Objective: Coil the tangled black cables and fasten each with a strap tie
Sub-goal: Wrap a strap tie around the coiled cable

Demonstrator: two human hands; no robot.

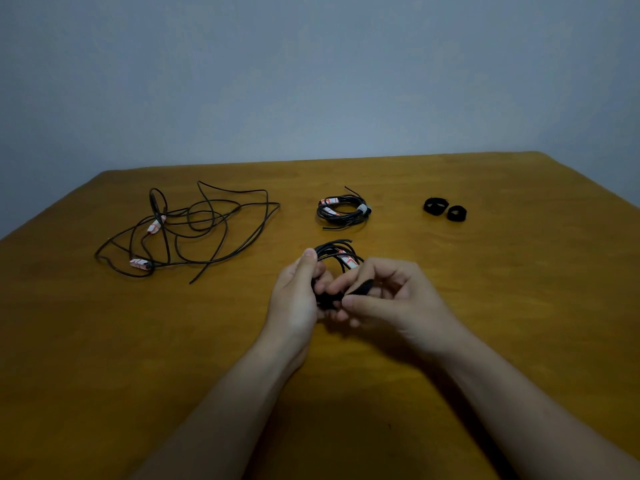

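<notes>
My left hand (298, 292) grips a coiled black cable (337, 252) with a red-and-white label, held just above the middle of the table. My right hand (384, 294) pinches a black strap tie (360, 288) against the near side of that coil. A finished coil (341, 213) bound with a grey-tipped strap lies behind my hands. Tangled black cables (194, 230) with red-and-white labels sprawl at the far left. Two rolled black strap ties (445, 210) sit at the far right. My fingers hide where the strap meets the coil.
Everything lies on a wooden table (485, 341) whose far edge meets a plain grey wall. My two forearms reach in from the near edge.
</notes>
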